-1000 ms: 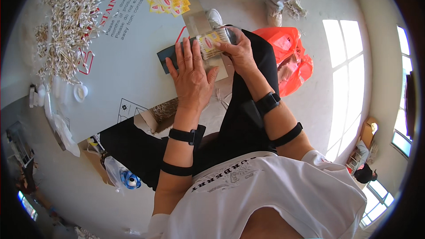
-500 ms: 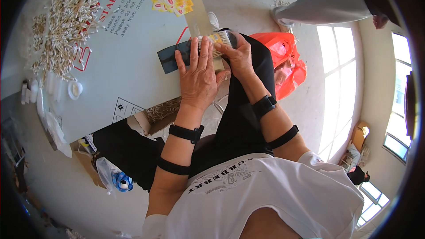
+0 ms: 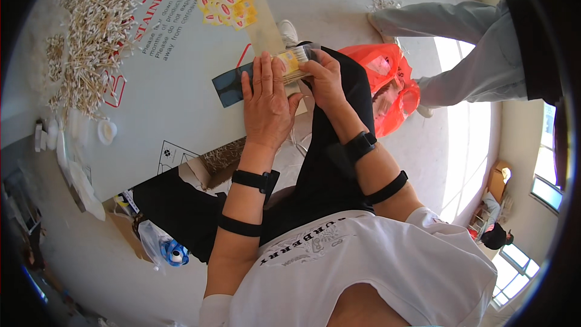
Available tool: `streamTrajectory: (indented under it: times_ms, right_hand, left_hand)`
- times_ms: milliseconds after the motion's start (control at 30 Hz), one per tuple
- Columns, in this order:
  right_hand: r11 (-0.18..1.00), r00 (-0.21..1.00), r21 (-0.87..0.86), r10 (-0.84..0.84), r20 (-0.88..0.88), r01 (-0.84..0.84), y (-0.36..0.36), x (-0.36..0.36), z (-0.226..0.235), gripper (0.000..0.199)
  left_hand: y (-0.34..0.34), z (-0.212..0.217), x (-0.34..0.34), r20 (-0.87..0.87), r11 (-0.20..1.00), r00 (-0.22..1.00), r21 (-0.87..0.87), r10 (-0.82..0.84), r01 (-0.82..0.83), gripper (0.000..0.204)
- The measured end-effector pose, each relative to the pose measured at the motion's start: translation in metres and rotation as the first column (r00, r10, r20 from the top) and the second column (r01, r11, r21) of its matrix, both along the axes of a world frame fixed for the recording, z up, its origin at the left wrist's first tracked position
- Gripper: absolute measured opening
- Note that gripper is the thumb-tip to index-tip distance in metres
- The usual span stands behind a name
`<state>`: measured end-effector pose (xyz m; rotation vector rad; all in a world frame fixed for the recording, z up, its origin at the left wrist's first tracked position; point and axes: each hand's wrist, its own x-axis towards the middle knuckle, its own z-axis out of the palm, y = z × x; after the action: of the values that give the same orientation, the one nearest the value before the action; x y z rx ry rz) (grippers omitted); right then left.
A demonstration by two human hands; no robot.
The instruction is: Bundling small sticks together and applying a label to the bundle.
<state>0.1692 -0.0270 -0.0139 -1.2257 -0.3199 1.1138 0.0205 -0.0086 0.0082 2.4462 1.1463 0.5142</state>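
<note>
At the table's right edge, my right hand (image 3: 327, 82) grips the end of a clear plastic pack of cotton swabs (image 3: 295, 59) with a yellow label inside, thumb on top. My left hand (image 3: 265, 112) lies flat with its fingers stretched out, over the pack's other end and a dark flat strip (image 3: 228, 89). The strip sticks out to the left of those fingers. What lies under the left palm is hidden.
A large heap of loose cotton swabs (image 3: 97, 36) covers the far left of the table (image 3: 175, 94). Yellow labels (image 3: 229, 6) lie farther back. Below the edge is an open carton (image 3: 221, 162) of swabs. A red plastic bag (image 3: 390, 75) and a person's grey-trousered legs (image 3: 466, 54) are at right.
My left hand has shifted slightly left, leaving more of the yellow label showing between the hands. My right hand still grips the pack. The other person's legs have moved nearer the red bag.
</note>
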Motion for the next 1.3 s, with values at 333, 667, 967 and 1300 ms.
streamTrajectory:
  times_ms: [333, 667, 967, 1300]
  right_hand:
    - [0.996, 0.998, -0.077, -0.042, 0.039, 0.045, 0.005, -0.005, 0.002, 0.016]
    - [0.985, 0.987, -0.08, -0.147, 0.068, 0.153, 0.01, -0.012, 0.001, 0.016]
    - [0.983, 0.986, -0.084, -0.161, 0.046, 0.165, 0.014, -0.015, 0.0, 0.018]
    - [0.969, 0.991, -0.209, -0.129, 0.031, 0.133, 0.008, -0.018, 0.009, 0.021]
  left_hand:
    - [0.001, 0.001, 0.002, -0.039, 1.0, 0.999, 0.007, 0.004, -0.003, 0.08]
    - [-0.006, 0.006, -0.008, -0.005, 1.0, 1.0, 0.028, 0.004, -0.004, 0.075]
    - [-0.004, 0.009, -0.009, -0.062, 0.996, 0.998, 0.087, 0.002, 0.003, 0.068]
    - [-0.004, 0.012, -0.01, -0.123, 0.99, 0.992, 0.135, -0.015, 0.032, 0.068]
